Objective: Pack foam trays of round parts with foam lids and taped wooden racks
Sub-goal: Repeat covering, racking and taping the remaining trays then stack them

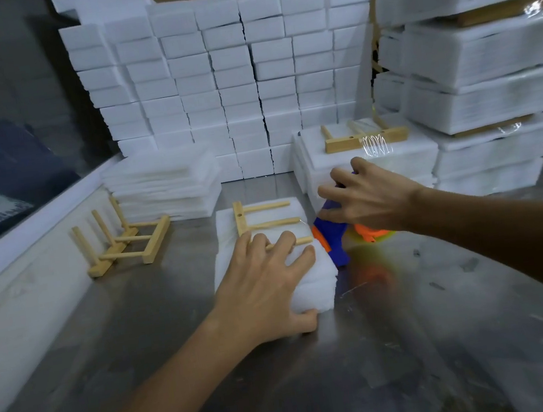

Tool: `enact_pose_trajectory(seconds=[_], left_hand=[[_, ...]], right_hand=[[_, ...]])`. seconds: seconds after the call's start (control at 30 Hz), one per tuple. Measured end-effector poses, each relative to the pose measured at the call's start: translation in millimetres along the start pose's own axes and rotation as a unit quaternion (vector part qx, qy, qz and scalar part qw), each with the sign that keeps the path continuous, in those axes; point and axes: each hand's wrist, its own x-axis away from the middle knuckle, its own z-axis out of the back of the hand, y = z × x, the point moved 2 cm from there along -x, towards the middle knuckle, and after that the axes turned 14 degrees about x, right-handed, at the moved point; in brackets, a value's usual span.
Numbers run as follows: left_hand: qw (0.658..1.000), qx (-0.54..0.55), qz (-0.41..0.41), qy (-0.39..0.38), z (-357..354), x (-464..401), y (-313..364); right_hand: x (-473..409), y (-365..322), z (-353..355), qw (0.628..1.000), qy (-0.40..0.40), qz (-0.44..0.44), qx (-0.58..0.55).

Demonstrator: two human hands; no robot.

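A white foam tray pack [319,265] lies on the steel table [419,342] in the middle. A wooden rack [258,223] lies flat on top of it. My left hand [267,289] presses down on the pack and the rack's nearest dowel, thumb against the pack's near edge. My right hand [366,198] grips a blue and orange tape dispenser [331,237] just right of the pack. Whether tape joins the dispenser to the pack is unclear.
Two loose wooden racks [122,239] lie at the left by the wall. A stack of foam sheets [164,185] sits behind them. Foam blocks [230,83] fill the back. Finished packs [482,57], one with a rack [364,134], pile up at right.
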Motion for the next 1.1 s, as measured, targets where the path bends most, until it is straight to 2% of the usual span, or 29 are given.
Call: enact_pose_trajectory(seconds=[0.3,0.4,0.5,0.6,0.7,0.77,0.83,0.97,1.1], left_hand=[[0.998,0.013,-0.024,0.056,-4,2,-3],[0.997,0.015,-0.030,0.074,-6,1,-2],[0.996,0.017,-0.031,0.077,-6,1,-2],[0.997,0.019,-0.027,0.072,-5,2,-2],[0.997,0.017,-0.026,0.068,-3,3,-1],[0.998,0.016,-0.023,0.064,-3,3,-1],[0.998,0.012,-0.022,0.061,-3,4,0],[0.997,0.010,-0.025,0.068,-3,4,-1],[0.996,0.002,-0.036,0.078,-5,4,-2]], right_hand=[[34,10,-17,0.998,0.022,-0.064,0.018],[60,24,-31,0.995,0.025,-0.096,-0.017],[76,29,-41,0.989,-0.079,-0.100,-0.076],[81,31,-52,0.937,-0.201,-0.157,-0.237],[81,29,-61,0.851,-0.262,-0.211,-0.405],[82,22,-65,0.816,-0.279,-0.224,-0.453],[82,14,-67,0.792,-0.284,-0.239,-0.485],[83,4,-73,0.767,-0.278,-0.279,-0.508],[82,-2,-74,0.736,-0.307,-0.293,-0.528]])
